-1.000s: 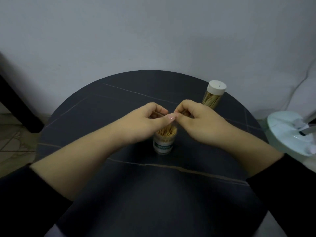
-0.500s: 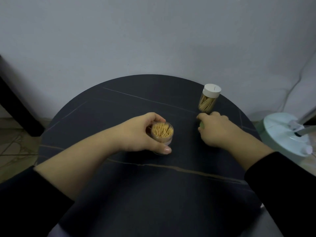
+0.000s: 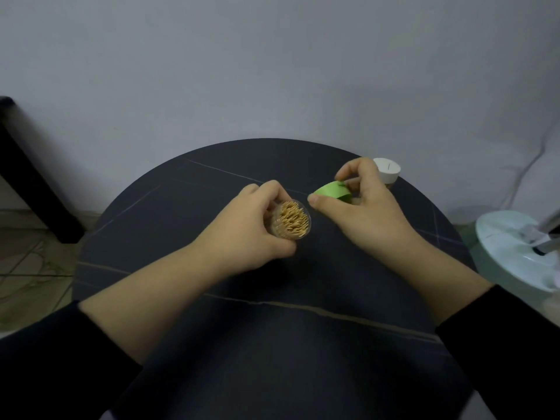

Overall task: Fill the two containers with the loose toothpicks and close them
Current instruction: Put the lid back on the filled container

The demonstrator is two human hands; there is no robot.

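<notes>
My left hand (image 3: pixel 242 225) grips a clear round container (image 3: pixel 291 220) packed with toothpicks, its open mouth tilted toward me, near the middle of the round dark table (image 3: pixel 169 213). My right hand (image 3: pixel 360 204) holds a green lid (image 3: pixel 333 191) between thumb and fingers, lifted just right of that container and apart from it. Behind my right hand stands a second container with a white lid (image 3: pixel 388 169) on it; its body is mostly hidden by my fingers.
A pale round appliance base (image 3: pixel 515 250) sits just off the table's right edge, with a cord (image 3: pixel 533 159) along the wall. A dark furniture leg (image 3: pixel 27 177) stands at the left. The wall runs close behind the table.
My right hand went from the container to the table by the white-lidded container and came up holding the green lid. My left hand has tilted the open container toward me.
</notes>
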